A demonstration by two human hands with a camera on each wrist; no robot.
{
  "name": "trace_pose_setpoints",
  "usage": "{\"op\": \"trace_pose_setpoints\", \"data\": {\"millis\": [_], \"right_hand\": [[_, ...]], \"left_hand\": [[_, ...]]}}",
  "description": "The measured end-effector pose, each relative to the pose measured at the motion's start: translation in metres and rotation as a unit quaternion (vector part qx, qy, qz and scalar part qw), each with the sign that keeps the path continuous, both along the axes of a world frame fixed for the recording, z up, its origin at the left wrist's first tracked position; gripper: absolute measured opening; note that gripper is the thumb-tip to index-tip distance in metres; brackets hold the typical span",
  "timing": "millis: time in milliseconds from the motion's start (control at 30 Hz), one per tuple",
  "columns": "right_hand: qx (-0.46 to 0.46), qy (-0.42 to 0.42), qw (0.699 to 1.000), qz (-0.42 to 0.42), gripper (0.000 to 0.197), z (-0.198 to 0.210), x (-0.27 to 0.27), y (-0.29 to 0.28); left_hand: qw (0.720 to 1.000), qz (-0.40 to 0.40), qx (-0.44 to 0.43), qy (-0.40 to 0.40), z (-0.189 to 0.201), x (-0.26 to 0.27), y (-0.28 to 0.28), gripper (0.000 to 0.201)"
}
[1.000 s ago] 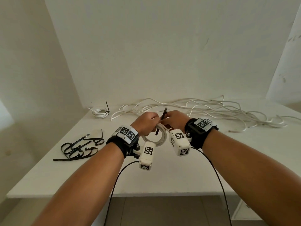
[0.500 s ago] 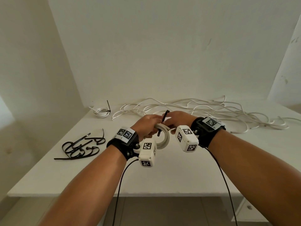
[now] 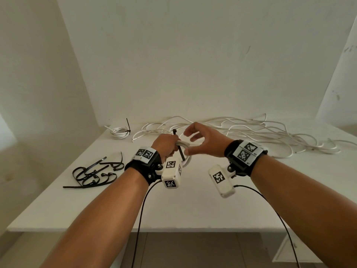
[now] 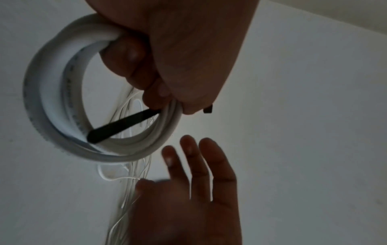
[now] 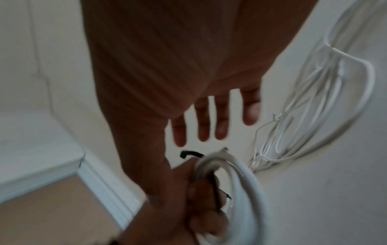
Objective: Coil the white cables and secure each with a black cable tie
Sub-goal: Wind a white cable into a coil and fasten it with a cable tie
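Observation:
My left hand (image 3: 166, 147) grips a coiled white cable (image 4: 52, 99) above the table, its fingers curled round the coil (image 3: 185, 145) and a black cable tie (image 4: 123, 126) that runs across the ring. The tie (image 3: 178, 145) pokes up past my knuckles and down through the coil. My right hand (image 3: 201, 141) hovers just right of the coil with fingers (image 5: 201, 122) spread and straight, holding nothing. In the right wrist view the coil (image 5: 240, 182) is blurred. Loose white cables (image 3: 251, 132) lie tangled along the back of the table.
A finished coil with a black tie (image 3: 118, 131) lies at the back left. A heap of black cable ties (image 3: 94, 174) sits on the left of the white table (image 3: 193, 209). White walls close in behind and on both sides.
My right hand has let go of the tie and coil, opened its fingers and drawn back to the right. The left hand keeps hold of the coil and tie.

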State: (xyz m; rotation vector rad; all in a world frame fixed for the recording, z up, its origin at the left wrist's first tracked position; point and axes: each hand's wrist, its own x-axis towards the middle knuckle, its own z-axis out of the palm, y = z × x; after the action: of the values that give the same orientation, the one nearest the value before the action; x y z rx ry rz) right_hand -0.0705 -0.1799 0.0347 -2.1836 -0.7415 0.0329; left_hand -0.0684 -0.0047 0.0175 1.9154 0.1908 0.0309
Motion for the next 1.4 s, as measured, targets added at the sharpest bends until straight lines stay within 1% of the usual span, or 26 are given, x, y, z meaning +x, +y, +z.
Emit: {"op": "trace_pose_setpoints", "data": {"millis": [33, 100, 167, 233, 333, 400, 467, 533, 633, 733, 800, 833, 900, 1033, 1067, 1200, 1267, 1400], "right_hand": [[-0.032, -0.029, 0.999, 0.014, 0.053, -0.002, -0.001, 0.0], [-0.096, -0.071, 0.992, 0.036, 0.053, -0.006, -0.002, 0.002], [-0.145, -0.112, 0.982, 0.038, 0.047, -0.01, -0.001, 0.005], [-0.16, -0.144, 0.976, 0.028, 0.037, -0.012, 0.002, 0.006], [-0.137, -0.177, 0.974, 0.035, 0.018, -0.016, 0.004, 0.006], [-0.093, -0.231, 0.968, 0.039, 0.01, -0.02, 0.007, 0.007], [-0.036, -0.271, 0.962, 0.022, 0.008, -0.019, 0.007, 0.008], [-0.019, -0.285, 0.958, 0.009, 0.007, -0.016, 0.009, 0.008], [-0.01, -0.263, 0.965, -0.001, 0.007, -0.015, 0.01, 0.008], [0.003, -0.231, 0.973, -0.028, 0.008, -0.014, 0.01, 0.003], [-0.005, -0.215, 0.976, -0.04, 0.009, -0.014, 0.011, -0.002], [-0.007, -0.203, 0.978, -0.045, 0.009, -0.014, 0.011, -0.004], [-0.003, -0.181, 0.982, -0.057, 0.01, -0.014, 0.01, -0.007], [0.0, -0.157, 0.985, -0.069, 0.011, -0.011, 0.01, -0.013], [0.002, -0.151, 0.986, -0.069, 0.012, -0.011, 0.011, -0.015], [0.029, -0.141, 0.986, -0.09, 0.012, -0.008, 0.012, -0.02], [0.067, -0.135, 0.982, -0.11, 0.011, -0.006, 0.011, -0.02], [0.166, -0.082, 0.975, -0.12, 0.007, -0.005, 0.005, -0.017]], "left_hand": [[1.0, 0.0, -0.007, 0.001, 0.001, 0.001, 0.0, 0.028], [1.0, -0.008, 0.01, -0.002, 0.002, 0.002, 0.0, 0.031], [0.999, -0.016, 0.031, -0.011, 0.004, 0.0, 0.0, 0.033], [0.999, -0.019, 0.034, -0.013, 0.003, 0.001, -0.001, 0.033], [1.0, -0.008, 0.001, -0.01, 0.003, -0.001, 0.0, 0.029], [1.0, -0.012, -0.016, -0.005, 0.001, -0.001, 0.002, 0.025], [1.0, -0.03, -0.008, 0.008, 0.0, -0.003, -0.001, 0.017], [0.998, -0.057, 0.005, 0.016, 0.001, -0.006, -0.007, 0.013], [0.995, -0.098, 0.024, 0.003, 0.001, -0.009, -0.014, 0.018], [0.991, -0.133, 0.008, 0.007, 0.0, -0.011, -0.017, 0.023], [0.99, -0.139, 0.019, 0.006, -0.002, -0.01, -0.018, 0.024], [0.99, -0.138, 0.033, -0.001, -0.003, -0.009, -0.019, 0.022], [0.989, -0.131, 0.059, -0.022, -0.005, -0.006, -0.021, 0.019], [0.984, -0.134, 0.091, -0.073, -0.004, -0.004, -0.028, 0.021], [0.985, -0.134, 0.076, -0.078, -0.005, -0.004, -0.03, 0.022], [0.989, -0.106, -0.048, -0.088, -0.011, -0.002, -0.038, 0.019], [0.989, -0.08, -0.085, -0.09, -0.011, -0.001, -0.041, 0.016], [0.987, -0.034, -0.131, -0.089, -0.012, 0.003, -0.047, 0.011]]}}
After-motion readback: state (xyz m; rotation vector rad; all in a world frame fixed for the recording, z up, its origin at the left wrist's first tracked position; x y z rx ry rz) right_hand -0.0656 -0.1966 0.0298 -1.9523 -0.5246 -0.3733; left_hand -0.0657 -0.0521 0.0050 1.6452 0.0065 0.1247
